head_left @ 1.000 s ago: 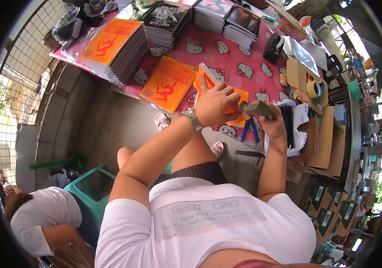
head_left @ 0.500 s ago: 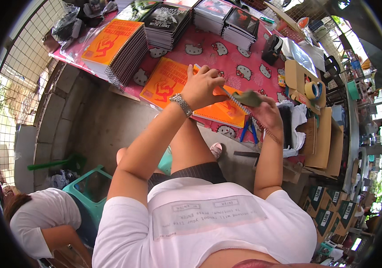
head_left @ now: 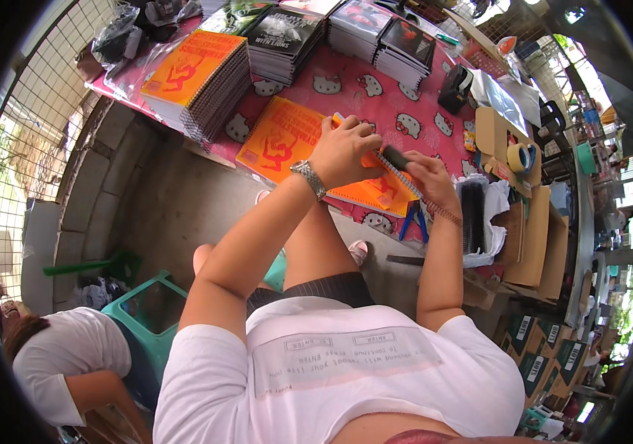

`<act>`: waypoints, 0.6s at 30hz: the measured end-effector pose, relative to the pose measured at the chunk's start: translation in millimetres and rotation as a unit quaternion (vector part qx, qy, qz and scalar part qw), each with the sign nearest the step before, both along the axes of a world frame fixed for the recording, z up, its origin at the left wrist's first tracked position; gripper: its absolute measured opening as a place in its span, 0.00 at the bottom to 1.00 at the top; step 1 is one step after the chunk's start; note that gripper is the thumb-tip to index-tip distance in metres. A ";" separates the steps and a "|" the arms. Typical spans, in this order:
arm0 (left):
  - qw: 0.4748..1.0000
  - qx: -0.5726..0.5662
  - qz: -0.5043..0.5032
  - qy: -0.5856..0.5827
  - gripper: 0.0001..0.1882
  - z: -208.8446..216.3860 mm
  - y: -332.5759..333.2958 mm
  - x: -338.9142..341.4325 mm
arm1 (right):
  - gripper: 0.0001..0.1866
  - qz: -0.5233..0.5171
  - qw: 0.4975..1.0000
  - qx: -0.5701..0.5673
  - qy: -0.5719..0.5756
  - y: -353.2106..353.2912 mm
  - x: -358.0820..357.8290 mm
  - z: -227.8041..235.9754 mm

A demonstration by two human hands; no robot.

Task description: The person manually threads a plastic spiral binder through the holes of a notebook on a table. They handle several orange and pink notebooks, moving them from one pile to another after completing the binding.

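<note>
The left hand curls over an orange notebook, seemingly steadying it; whether it pinches, I cannot tell. The right hand pinches a dark block beside the coil.

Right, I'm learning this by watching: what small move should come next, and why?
Probably ease the coil along the orange booklet a little: the left hand grips the booklet, the right hand holds a dark object beside the coil, and a length of coil seems to trail toward the right forearm.
</note>
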State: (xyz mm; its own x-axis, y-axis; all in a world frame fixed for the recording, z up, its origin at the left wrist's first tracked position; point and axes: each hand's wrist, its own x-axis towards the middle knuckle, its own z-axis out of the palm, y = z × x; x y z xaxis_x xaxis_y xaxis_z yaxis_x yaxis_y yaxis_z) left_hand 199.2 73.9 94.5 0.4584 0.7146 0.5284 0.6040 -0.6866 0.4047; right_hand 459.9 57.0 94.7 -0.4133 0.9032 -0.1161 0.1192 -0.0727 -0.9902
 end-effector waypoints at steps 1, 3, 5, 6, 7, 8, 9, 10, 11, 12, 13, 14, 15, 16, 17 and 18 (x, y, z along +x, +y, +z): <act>1.000 -0.003 -0.002 0.005 0.24 0.8 -0.1 0.1 | 0.14 0.024 0.977 -0.012 0.210 -7.1 -1.6 -0.2; 1.000 -0.010 -0.006 0.010 0.26 0.5 -2.6 1.6 | 0.14 0.044 0.910 -0.028 0.411 -9.8 -1.5 -0.8; 1.000 -0.016 -0.001 0.009 0.28 1.7 -0.4 -0.4 | 0.15 0.012 0.995 -0.007 0.097 5.5 -5.1 3.8; 1.000 -0.015 0.003 0.009 0.28 2.2 -0.5 -1.6 | 0.15 0.016 0.995 -0.006 0.098 2.4 -8.8 6.3; 1.000 -0.018 0.004 0.012 0.28 2.4 -1.8 -2.5 | 0.15 0.026 0.968 -0.015 0.249 -5.3 -12.1 8.4; 1.000 -0.024 0.001 0.015 0.29 3.3 -3.7 -1.2 | 0.15 0.033 0.918 -0.026 0.394 -11.2 -14.0 10.9; 1.000 -0.024 0.002 0.015 0.29 4.5 -4.1 -0.3 | 0.15 0.033 0.918 -0.026 0.394 -6.6 -12.5 8.5; 0.999 -0.036 0.001 0.003 0.29 5.7 -4.2 0.4 | 0.16 0.014 0.965 -0.022 0.260 2.2 -9.3 3.3; 0.999 -0.046 0.000 -0.009 0.29 7.4 -2.2 0.8 | 0.17 -0.006 0.992 -0.013 0.123 9.5 -8.2 1.1; 0.999 -0.043 -0.001 -0.008 0.29 8.3 -1.2 0.6 | 0.19 -0.010 0.991 -0.041 0.124 13.0 -7.1 -2.2; 0.998 -0.041 -0.008 -0.040 0.27 9.1 -0.6 0.0 | 0.19 -0.011 0.991 -0.038 0.125 11.5 -3.6 -5.0; 0.997 -0.038 -0.005 -0.071 0.25 7.4 1.1 -6.7 | 0.18 -0.003 0.958 -0.053 0.283 8.3 -13.3 -0.4; 0.997 -0.038 -0.002 -0.067 0.25 4.0 3.8 -15.1 | 0.17 0.000 0.898 -0.069 0.435 3.9 -21.6 6.1; 0.997 -0.042 0.017 -0.070 0.23 0.9 7.7 -25.9 | 0.19 0.071 0.912 -0.043 0.401 4.1 -28.1 13.9; 0.996 -0.043 0.029 -0.073 0.21 -1.1 13.1 -30.2 | 0.19 0.069 0.912 -0.037 0.403 10.6 -23.7 7.7; 0.993 -0.062 0.011 -0.101 0.19 -4.8 16.2 -30.5 | 0.21 0.058 0.959 -0.034 0.275 22.8 -13.9 -5.9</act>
